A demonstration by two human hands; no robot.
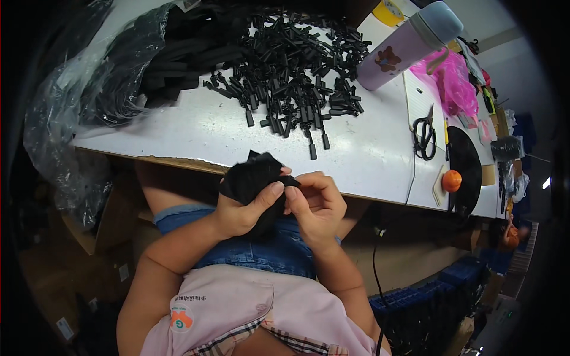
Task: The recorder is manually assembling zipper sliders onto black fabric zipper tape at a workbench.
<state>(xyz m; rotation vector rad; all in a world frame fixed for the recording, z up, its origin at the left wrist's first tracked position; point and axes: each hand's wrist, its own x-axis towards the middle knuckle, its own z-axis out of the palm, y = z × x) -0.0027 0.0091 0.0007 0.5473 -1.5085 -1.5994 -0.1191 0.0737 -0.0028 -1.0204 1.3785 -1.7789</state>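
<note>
Just off the table's near edge, above my lap, a bunched piece of black fabric (249,178) is held between my hands. My left hand (243,213) is closed around its lower part, thumb on top. With thumb and fingers my right hand (317,207) pinches the right end of the black material. Whether a smaller part sits in that pinch is hidden. Beyond my hands lies a large heap of small black pieces (291,77), shaped like zipper pulls with short tabs. Several have slid toward the near edge.
The white table (178,139) bears black fabric strips (190,53) and clear plastic bags (107,77) at left. A lilac bottle (401,50) stands behind black scissors (424,139), an orange fruit (451,181) and a pink bag (454,83). Blue crates (415,291) are at lower right.
</note>
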